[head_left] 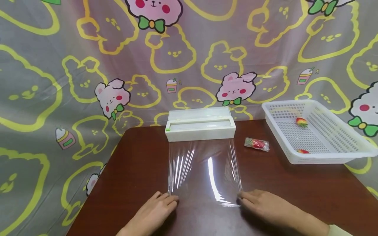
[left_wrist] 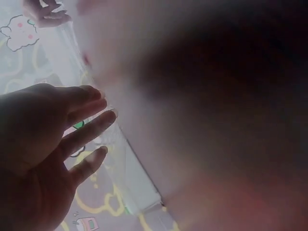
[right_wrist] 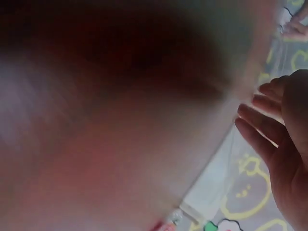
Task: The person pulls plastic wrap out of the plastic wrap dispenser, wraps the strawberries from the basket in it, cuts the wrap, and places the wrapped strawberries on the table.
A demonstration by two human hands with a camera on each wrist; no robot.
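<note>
A sheet of clear cling film [head_left: 195,170] stretches over the table from a white film dispenser box [head_left: 203,134], whose lid stands raised. My left hand [head_left: 156,209] pinches the sheet's near left corner between thumb and fingertips. At the near right corner, my right hand [head_left: 262,205] pinches the film too. The film looks taut, with creases along both sides. In the left wrist view, the thumb and index finger of the left hand [left_wrist: 53,125] meet while the other fingers spread. The right wrist view shows the right hand [right_wrist: 284,130] with thumb and fingertips close together.
A white perforated basket [head_left: 283,147] at the right holds strawberry-like pieces [head_left: 302,122]. A small clear-wrapped packet with red contents [head_left: 257,144] lies between basket and dispenser. Beyond the brown table [head_left: 124,183] hangs a patterned curtain [head_left: 189,65].
</note>
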